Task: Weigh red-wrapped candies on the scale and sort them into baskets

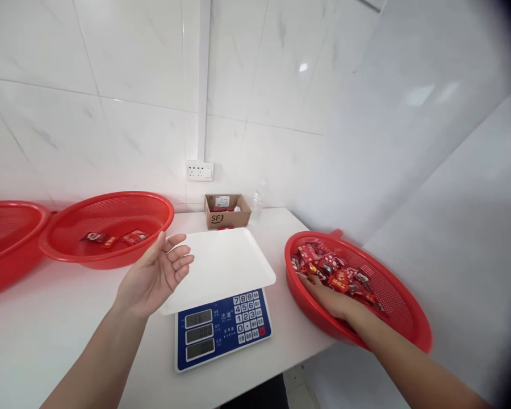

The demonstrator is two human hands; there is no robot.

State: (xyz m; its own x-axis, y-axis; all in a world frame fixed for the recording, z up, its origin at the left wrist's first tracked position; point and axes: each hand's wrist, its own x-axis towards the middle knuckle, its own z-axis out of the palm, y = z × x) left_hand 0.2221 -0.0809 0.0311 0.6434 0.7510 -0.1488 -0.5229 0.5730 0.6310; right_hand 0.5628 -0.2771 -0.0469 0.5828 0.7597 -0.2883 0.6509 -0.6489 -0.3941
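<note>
My left hand [162, 272] is raised near the left edge of the scale's white pan [221, 258], palm turned up, fingers slightly curled and apart, with nothing in it. Below the pan, the blue panel of the digital scale [223, 326] shows its keypad and three small displays. On the right, my right hand [327, 295] reaches into a red perforated basket [402, 301] and rests on a pile of small red wrapped packets [339, 279]. Its visible fingers are stretched out against the packets; some fingertips are hidden.
Another red basket [106, 258] at the left holds a few packets [134, 237]. A further red basket [8, 264] is cut off by the left edge. Behind the scale stand a small cardboard box [227, 218] and a clear plastic bottle [258, 204], near the tiled wall.
</note>
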